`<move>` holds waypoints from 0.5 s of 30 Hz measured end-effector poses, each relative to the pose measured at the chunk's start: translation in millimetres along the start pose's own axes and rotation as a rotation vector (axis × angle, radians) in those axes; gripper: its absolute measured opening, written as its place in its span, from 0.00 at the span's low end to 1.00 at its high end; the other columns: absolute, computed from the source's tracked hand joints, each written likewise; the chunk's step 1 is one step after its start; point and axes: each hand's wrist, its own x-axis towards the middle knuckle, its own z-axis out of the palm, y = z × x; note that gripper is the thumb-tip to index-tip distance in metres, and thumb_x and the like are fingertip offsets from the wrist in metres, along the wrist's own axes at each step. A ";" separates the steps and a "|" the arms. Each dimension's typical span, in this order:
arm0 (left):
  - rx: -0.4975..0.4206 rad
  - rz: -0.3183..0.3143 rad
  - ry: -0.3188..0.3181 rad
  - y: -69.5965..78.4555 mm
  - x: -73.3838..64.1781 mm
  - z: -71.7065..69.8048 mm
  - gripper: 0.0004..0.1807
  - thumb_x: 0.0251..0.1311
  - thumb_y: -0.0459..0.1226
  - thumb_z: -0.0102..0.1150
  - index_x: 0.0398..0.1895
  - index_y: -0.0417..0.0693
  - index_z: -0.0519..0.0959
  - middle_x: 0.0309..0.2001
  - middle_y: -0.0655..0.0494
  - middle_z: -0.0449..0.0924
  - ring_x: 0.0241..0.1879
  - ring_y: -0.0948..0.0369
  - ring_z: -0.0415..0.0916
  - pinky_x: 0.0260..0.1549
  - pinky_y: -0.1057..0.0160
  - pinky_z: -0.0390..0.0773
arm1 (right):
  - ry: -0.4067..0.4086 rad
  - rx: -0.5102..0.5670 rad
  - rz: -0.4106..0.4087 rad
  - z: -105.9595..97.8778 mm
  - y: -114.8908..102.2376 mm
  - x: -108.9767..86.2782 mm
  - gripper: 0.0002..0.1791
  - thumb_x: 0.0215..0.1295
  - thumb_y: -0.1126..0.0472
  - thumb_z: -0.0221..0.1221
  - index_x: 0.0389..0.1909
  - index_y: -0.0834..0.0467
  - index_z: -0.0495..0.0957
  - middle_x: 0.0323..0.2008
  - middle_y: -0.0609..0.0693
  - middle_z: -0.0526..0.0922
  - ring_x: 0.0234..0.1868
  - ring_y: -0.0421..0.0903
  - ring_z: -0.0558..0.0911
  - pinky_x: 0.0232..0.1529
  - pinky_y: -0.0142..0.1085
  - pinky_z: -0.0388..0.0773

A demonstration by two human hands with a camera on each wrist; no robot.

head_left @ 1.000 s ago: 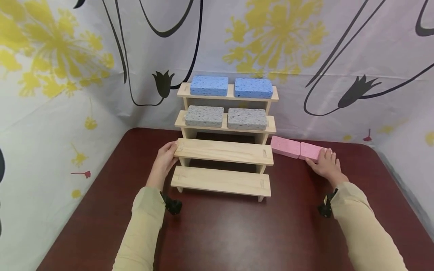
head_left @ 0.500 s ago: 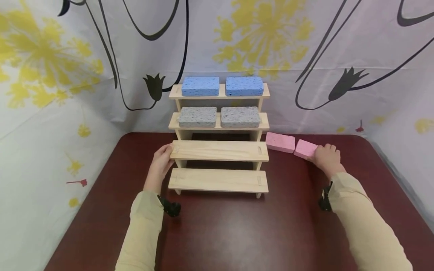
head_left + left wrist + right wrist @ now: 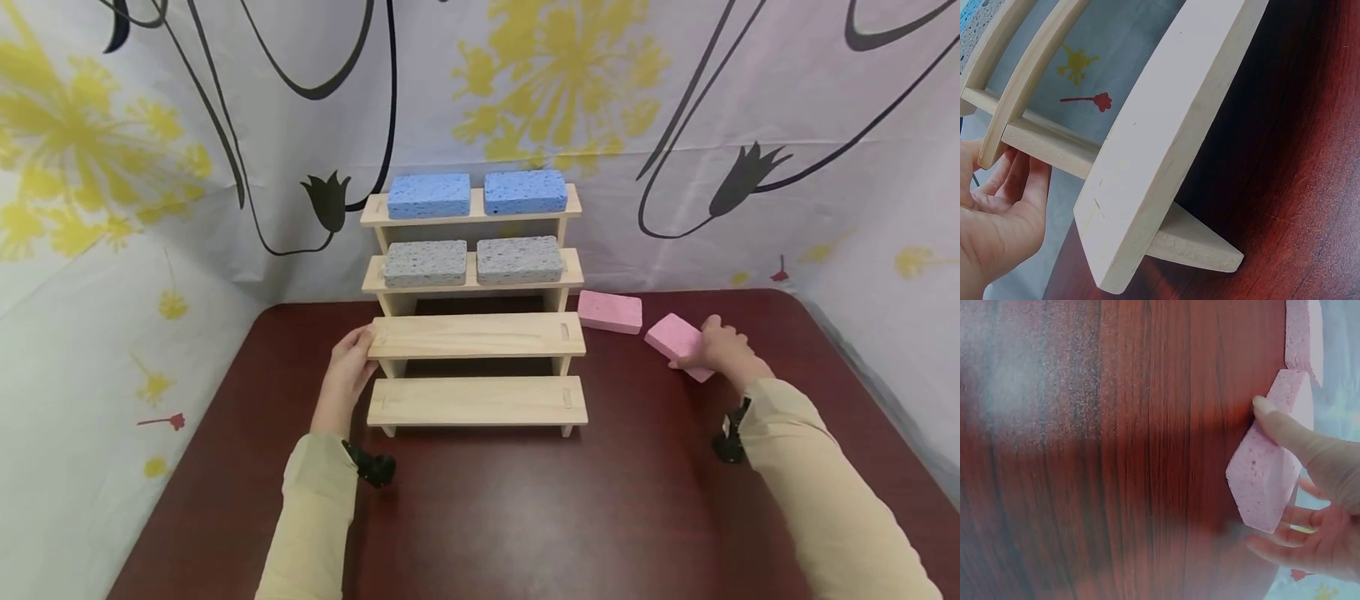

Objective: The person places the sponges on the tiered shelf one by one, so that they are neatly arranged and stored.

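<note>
The right hand (image 3: 722, 350) pinches a light, squashy pink sponge (image 3: 675, 340) by its long sides, while the left hand (image 3: 347, 367), fingers relaxed, steadies the wooden rack (image 3: 477, 336) at nine o'clock.

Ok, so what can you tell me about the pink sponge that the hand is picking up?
The pink sponge is a soft-looking block with tiny pores and flat faces. The right hand grips it, thumb on one side, fingers on the other. It is tilted, one end raised off the dark red table. A second pink sponge lies flat nearby, apart from it.
</note>
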 end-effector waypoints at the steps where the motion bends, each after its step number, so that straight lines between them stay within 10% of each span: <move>1: -0.002 -0.002 0.000 -0.4 -0.5 -0.4 0.28 0.70 0.44 0.38 0.69 0.43 0.54 0.68 0.44 0.54 0.67 0.55 0.56 0.67 0.59 0.58 | -0.025 0.013 0.013 -0.6 0.1 -0.9 0.53 0.43 0.46 0.68 0.50 0.81 0.49 0.42 0.80 0.62 0.44 0.74 0.63 0.44 0.62 0.67; 7: 0.008 0.001 0.000 -0.9 -1.5 -2.1 0.27 0.70 0.44 0.37 0.69 0.44 0.54 0.69 0.45 0.54 0.67 0.55 0.56 0.67 0.59 0.58 | -0.207 0.013 0.068 -4.7 2.1 -3.3 0.57 0.43 0.38 0.65 0.52 0.81 0.50 0.42 0.74 0.63 0.42 0.65 0.65 0.36 0.45 0.75; 15: 0.003 -0.010 0.004 0.0 0.8 -1.1 0.27 0.70 0.44 0.38 0.69 0.45 0.55 0.68 0.46 0.55 0.67 0.56 0.57 0.66 0.60 0.59 | -0.197 0.106 -0.100 -16.8 -0.8 -7.0 0.44 0.41 0.39 0.68 0.38 0.75 0.61 0.28 0.59 0.69 0.30 0.49 0.70 0.27 0.33 0.72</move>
